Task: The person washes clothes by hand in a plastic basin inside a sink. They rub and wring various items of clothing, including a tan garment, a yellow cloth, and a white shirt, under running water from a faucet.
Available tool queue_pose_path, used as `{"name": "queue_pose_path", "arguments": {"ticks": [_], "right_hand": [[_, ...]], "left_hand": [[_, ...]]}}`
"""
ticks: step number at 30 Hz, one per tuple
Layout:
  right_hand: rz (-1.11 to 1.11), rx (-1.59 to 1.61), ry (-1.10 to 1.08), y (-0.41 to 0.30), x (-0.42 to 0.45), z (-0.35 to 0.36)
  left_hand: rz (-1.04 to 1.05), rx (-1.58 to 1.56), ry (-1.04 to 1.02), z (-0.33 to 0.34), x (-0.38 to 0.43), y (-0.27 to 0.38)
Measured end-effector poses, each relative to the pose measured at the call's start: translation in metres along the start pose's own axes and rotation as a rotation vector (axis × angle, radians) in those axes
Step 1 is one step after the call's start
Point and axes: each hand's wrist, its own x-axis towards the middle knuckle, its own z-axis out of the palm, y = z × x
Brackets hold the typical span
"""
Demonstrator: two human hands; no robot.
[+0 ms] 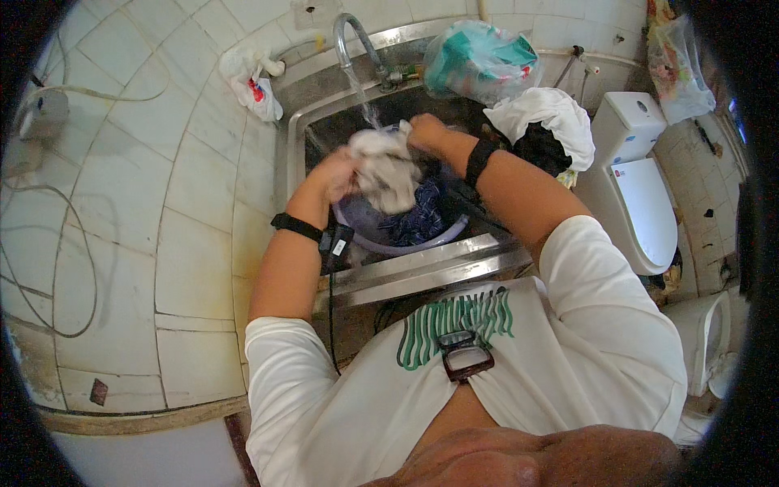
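Observation:
A wet, pale beige cloth [386, 173], blurred by motion, is stretched between my two hands above a basin. My left hand [339, 173] grips its left side. My right hand [429, 135] holds its upper right part in closed fingers. Water runs from the curved metal faucet [350, 33] just behind the cloth. Under it, the lavender plastic basin [405, 248] sits inside the stainless steel sink [294, 146]. Dark blue patterned fabric [423, 213] lies in the basin, partly covered by the cloth.
Beside the sink's right edge are white cloth [557, 115] and black cloth [541, 149]. A clear plastic bag with green contents [481, 61] sits at the back corner. A white toilet [645, 207] stands to the right. Tiled wall [195, 231] borders the left; a white plastic bag [255, 85] hangs there.

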Motion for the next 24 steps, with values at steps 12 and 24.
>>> {"name": "queue_pose_path", "arguments": {"ticks": [12,24], "right_hand": [[-0.378,-0.451,-0.212,-0.008,-0.032,0.096],[-0.544,-0.423,-0.150,-0.007,-0.040,0.067]], "left_hand": [[-0.567,0.887,0.023,-0.052,0.015,-0.101],[-0.408,0.035,0.379,-0.022,-0.037,-0.069]]}}
